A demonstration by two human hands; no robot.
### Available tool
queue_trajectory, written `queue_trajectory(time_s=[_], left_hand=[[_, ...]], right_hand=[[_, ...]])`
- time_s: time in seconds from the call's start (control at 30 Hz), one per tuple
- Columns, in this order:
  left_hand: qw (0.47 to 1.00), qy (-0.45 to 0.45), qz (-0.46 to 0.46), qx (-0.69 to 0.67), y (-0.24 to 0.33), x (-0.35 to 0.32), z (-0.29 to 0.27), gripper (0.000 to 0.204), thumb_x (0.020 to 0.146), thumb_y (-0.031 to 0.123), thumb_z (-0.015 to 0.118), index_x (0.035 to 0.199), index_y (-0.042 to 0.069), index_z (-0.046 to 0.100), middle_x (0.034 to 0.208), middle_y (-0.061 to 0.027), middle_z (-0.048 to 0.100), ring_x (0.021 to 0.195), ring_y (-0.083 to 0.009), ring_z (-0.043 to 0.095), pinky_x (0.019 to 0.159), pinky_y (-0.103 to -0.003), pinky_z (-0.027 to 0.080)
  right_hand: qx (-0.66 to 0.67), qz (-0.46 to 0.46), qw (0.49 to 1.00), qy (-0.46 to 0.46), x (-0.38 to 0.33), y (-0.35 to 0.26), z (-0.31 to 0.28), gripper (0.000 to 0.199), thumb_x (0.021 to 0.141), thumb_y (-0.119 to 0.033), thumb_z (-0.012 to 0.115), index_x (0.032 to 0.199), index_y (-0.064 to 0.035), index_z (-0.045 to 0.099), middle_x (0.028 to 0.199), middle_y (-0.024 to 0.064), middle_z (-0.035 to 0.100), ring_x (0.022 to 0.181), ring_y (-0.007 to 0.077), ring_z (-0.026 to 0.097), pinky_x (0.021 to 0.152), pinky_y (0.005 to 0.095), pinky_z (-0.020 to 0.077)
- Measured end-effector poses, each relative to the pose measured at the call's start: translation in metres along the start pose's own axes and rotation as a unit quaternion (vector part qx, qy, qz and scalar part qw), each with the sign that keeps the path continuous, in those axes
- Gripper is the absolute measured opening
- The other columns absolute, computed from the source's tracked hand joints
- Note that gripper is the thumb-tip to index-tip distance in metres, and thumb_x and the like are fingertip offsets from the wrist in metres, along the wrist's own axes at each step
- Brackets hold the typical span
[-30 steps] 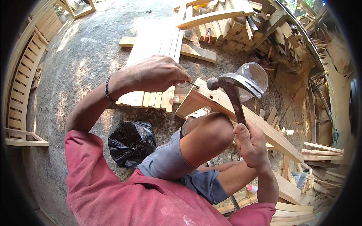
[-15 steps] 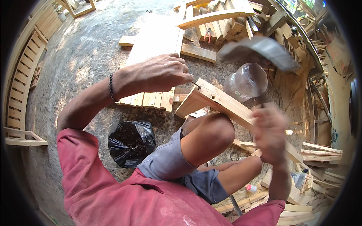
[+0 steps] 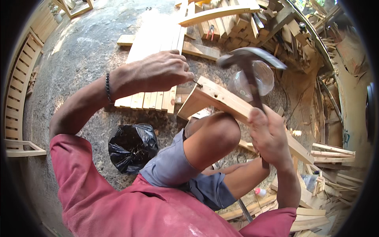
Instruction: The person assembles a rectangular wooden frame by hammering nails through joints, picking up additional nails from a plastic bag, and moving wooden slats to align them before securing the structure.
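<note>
My left hand (image 3: 160,71) is closed, its fingertips pinching a thin dark metal pin (image 3: 197,83). Its tip meets the near-left end of a pale wooden frame piece (image 3: 233,107); whether it is a nail or a punch I cannot tell. A dark hole shows in the wood beside it. The piece slants across my raised knee and runs down to the right. In my right hand (image 3: 269,136) is a claw hammer (image 3: 249,75), gripped by its dark handle. The hammer's head is raised above and to the right of the pin, apart from the wood.
A black plastic bag (image 3: 118,149) stands open left of my legs. Beyond the wood sits a clear plastic tub (image 3: 267,81). Pale boards (image 3: 152,41) lie ahead, with red-handled pliers (image 3: 211,32) near stacked timber. Loose offcuts (image 3: 312,217) crowd the lower right.
The hammer, strongly blurred before, now shows more clearly, its head slightly lower and further left. The left hand keeps its pinch on the pin. The whole view has shifted slightly.
</note>
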State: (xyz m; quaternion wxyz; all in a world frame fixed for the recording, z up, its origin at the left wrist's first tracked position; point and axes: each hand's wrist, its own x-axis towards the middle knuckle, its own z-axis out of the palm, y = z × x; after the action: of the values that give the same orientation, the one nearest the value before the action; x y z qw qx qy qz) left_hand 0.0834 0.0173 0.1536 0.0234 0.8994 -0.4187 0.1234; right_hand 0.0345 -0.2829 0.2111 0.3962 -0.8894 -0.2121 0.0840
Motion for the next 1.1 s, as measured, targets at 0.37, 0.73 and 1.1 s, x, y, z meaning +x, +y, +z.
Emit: queue_trajectory(time_s=[0.37, 0.73, 1.1], left_hand=[[0.991, 0.080, -0.064, -0.087, 0.002, 0.005, -0.018, 0.006, 0.087, 0.008, 0.054, 0.083, 0.004, 0.055, 0.067, -0.0112, 0.058, 0.068, -0.0297, 0.061, 0.072, -0.044, 0.049], [0.955, -0.109, -0.026, -0.273, 0.096, 0.205, -0.010, 0.060, 0.097, 0.064, 0.041, 0.109, 0.006, 0.047, 0.080, -0.0140, 0.059, 0.076, -0.0289, 0.060, 0.072, -0.043, 0.047], [0.898, -0.292, 0.086, -0.319, 0.199, 0.336, 0.060, 0.086, 0.082, 0.072, 0.058, 0.124, -0.002, 0.045, 0.114, -0.0190, 0.056, 0.113, -0.0286, 0.054, 0.096, -0.039, 0.039]], right_hand=[[0.132, -0.066, 0.926, 0.348, -0.120, 0.012, -0.071, 0.041, 0.105, -0.045, 0.042, 0.095, -0.0060, 0.047, 0.056, -0.0017, 0.040, 0.039, 0.0050, 0.034, 0.035, 0.0194, 0.0300], [-0.079, 0.384, 0.812, 0.432, -0.307, 0.329, 0.104, 0.034, 0.095, -0.030, 0.054, 0.088, 0.0002, 0.068, 0.070, 0.0208, 0.063, 0.063, 0.0325, 0.059, 0.063, 0.0451, 0.0460], [0.015, 0.527, 0.834, 0.164, -0.310, 0.390, 0.273, 0.038, 0.094, -0.037, 0.050, 0.089, -0.0027, 0.066, 0.085, 0.0220, 0.066, 0.082, 0.0419, 0.064, 0.074, 0.0501, 0.0495]])
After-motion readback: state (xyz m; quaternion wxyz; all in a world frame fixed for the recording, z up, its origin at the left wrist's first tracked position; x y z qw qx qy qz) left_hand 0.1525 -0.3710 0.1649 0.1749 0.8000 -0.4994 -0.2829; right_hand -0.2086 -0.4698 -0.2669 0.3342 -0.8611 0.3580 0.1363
